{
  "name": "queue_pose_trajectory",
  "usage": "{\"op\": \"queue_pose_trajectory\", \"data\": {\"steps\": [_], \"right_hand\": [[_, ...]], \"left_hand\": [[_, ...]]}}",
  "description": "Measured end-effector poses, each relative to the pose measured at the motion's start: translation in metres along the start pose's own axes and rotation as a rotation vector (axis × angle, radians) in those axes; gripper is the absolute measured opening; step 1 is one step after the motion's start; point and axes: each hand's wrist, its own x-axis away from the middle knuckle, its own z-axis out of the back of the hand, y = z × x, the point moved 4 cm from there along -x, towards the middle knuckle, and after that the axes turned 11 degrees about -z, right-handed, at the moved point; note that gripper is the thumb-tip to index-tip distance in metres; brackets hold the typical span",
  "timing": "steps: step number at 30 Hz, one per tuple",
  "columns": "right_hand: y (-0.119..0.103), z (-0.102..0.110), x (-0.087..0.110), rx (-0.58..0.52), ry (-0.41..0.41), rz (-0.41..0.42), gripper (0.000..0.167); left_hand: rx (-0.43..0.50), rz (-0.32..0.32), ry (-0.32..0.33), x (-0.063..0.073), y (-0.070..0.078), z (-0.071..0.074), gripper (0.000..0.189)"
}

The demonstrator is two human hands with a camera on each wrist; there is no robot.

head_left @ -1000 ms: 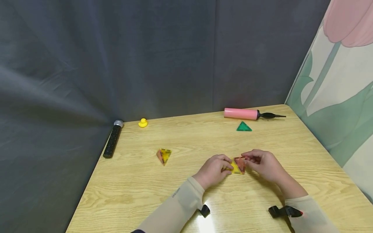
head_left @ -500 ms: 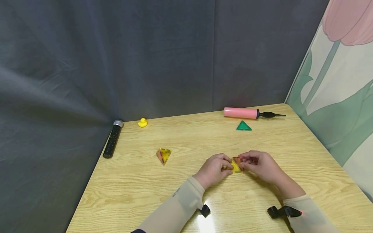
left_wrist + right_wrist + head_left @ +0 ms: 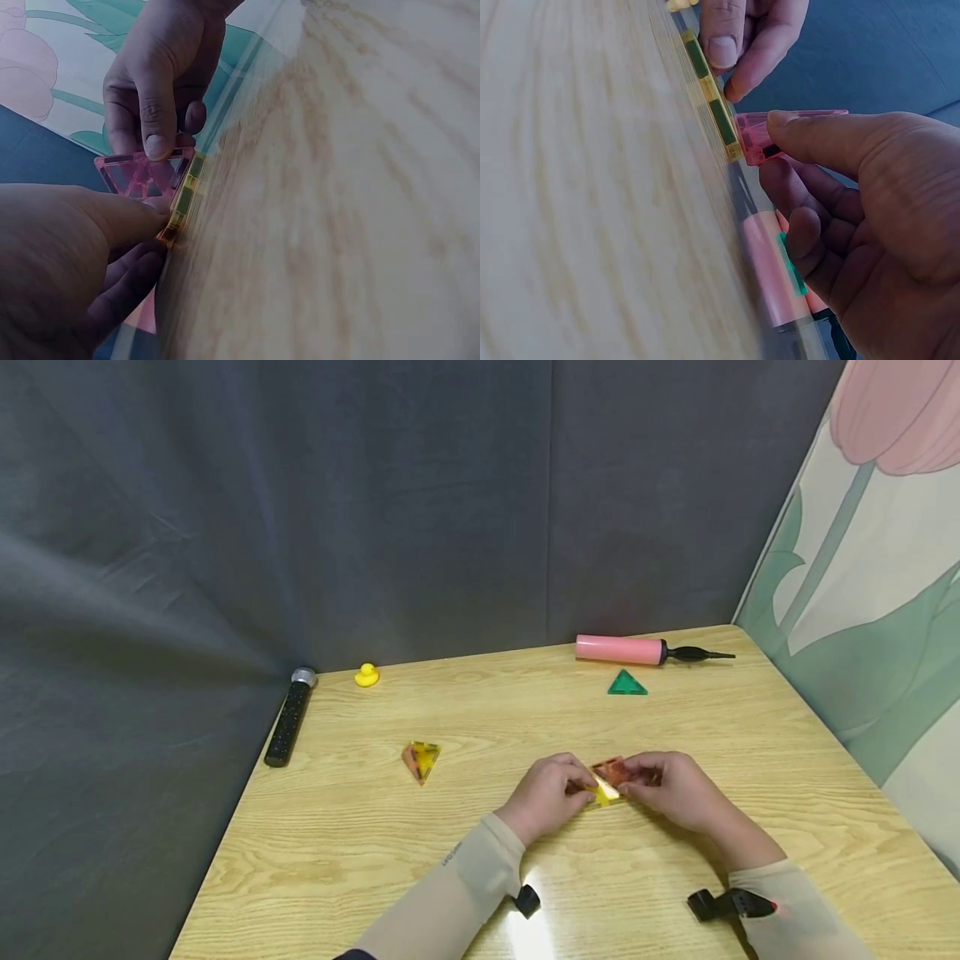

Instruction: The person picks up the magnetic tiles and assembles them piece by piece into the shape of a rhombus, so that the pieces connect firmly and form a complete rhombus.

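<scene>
Thumb and fingers of my left hand [image 3: 543, 797] hold the left edge of a yellow triangular magnetic tile [image 3: 606, 795], which lies low along the tabletop in both wrist views. Between right thumb and fingers, my right hand [image 3: 678, 789] pinches a translucent red triangular magnetic tile [image 3: 611, 768]. The red tile [image 3: 754, 139] stands up from the yellow tile [image 3: 714, 105], its lower edge right at the yellow one. Fingers hide parts of both tiles. Farther left, a joined yellow-and-orange tile piece [image 3: 426, 760] rests on the table.
A green triangular tile [image 3: 627, 683] lies near the back, in front of a pink hand pump [image 3: 619, 650]. At the back left are a yellow rubber duck [image 3: 367, 675] and a black microphone [image 3: 288, 722]. A dark curtain [image 3: 420, 510] hangs behind the wooden table [image 3: 337, 852].
My right hand has shifted slightly left and tilted the red tile over toward the far side of the yellow tile. My left hand stays nearly in place; the yellow tile has turned slightly.
</scene>
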Motion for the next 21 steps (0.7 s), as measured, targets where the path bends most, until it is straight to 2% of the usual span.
{"op": "queue_pose_trajectory", "data": {"steps": [4, 8, 14, 21], "right_hand": [[-0.0013, -0.0003, -0.0003, 0.001, 0.006, -0.014, 0.023], [-0.0013, 0.0000, 0.0001, 0.000, 0.012, 0.004, 0.023], [-0.0021, -0.0002, 0.0003, 0.003, 0.020, 0.032, 0.024], [-0.0038, -0.0022, -0.0003, 0.008, 0.023, 0.039, 0.023]], "left_hand": [[0.019, 0.027, 0.010, -0.0001, -0.0013, -0.0002, 0.009], [0.034, 0.036, 0.030, -0.0004, -0.0023, 0.0004, 0.008], [0.104, 0.068, 0.058, 0.0004, -0.0067, -0.0003, 0.005], [0.124, 0.093, 0.113, 0.0020, -0.0086, 0.0039, 0.018]]}}
